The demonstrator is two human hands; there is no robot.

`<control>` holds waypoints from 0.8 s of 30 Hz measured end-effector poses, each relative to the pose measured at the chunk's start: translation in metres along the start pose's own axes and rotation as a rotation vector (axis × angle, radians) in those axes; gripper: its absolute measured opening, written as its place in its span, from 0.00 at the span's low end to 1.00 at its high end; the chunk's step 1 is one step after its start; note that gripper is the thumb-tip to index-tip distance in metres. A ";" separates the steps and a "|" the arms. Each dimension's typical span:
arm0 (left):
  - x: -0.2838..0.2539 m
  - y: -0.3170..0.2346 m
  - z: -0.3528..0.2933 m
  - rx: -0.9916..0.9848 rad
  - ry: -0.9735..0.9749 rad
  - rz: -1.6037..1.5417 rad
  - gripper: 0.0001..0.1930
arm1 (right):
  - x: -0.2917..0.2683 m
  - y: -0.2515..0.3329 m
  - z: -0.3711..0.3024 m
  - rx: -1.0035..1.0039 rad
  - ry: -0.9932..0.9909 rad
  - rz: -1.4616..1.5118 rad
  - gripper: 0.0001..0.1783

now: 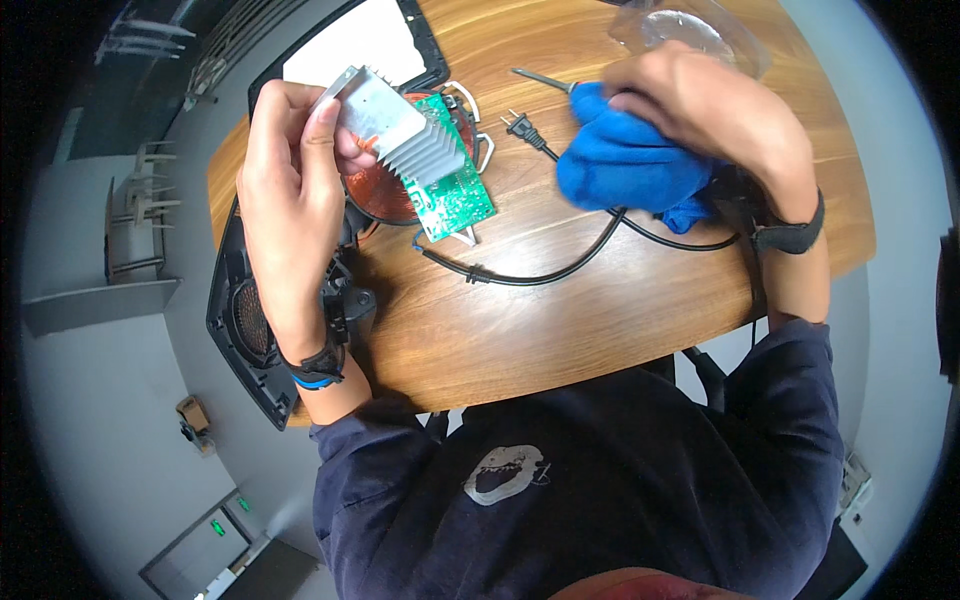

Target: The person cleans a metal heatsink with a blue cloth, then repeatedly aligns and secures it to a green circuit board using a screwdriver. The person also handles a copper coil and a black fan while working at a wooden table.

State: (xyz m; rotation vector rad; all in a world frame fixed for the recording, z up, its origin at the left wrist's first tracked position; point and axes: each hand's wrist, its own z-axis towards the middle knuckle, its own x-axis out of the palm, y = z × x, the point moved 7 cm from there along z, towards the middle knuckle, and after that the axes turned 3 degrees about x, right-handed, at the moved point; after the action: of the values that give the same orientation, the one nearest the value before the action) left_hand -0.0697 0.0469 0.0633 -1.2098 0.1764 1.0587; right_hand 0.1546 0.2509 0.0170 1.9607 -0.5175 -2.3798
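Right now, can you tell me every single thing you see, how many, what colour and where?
Heat sink: one, silver, in the left hand
Cloth: one, blue, at the right hand
Board: one, green, behind the heat sink
Coil: one, copper, behind the board
Panel: one, white, black frame, table's far side
Casing: one, black, table's left end
Rod: one, grey, beside the cloth
Plug: one, black, left of the cloth
Cord: count unclear, black, on the table
Plastic: one, clear, far right
Table: one, brown, middle
Box: one, brown, room's left
Signs: two, green, lower left
Shirt: one, dark, bottom
Wristbands: one per wrist, dark
Hands: two, bare, above the table
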 end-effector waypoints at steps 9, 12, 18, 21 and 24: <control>-0.038 0.011 -0.012 -0.039 -0.012 0.229 0.13 | -0.027 0.009 0.001 -0.021 -0.313 -0.337 0.15; -0.030 0.022 -0.023 -0.091 0.021 0.157 0.12 | -0.001 0.042 0.011 -0.083 -0.104 -0.088 0.19; -0.031 0.037 -0.040 -0.132 0.077 0.202 0.11 | 0.058 0.073 0.017 -0.087 0.286 0.121 0.28; -0.033 0.043 -0.042 -0.134 0.089 0.182 0.11 | 0.050 0.065 0.025 -0.044 0.183 0.210 0.23; -0.034 0.043 -0.046 -0.128 0.108 0.150 0.13 | 0.041 0.046 0.039 -0.024 -0.003 0.047 0.22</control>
State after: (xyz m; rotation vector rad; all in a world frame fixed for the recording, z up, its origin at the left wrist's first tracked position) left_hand -0.1013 -0.0111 0.0370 -1.3873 0.2897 1.1491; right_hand 0.0998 0.2075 -0.0036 1.9136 -0.5265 -2.3510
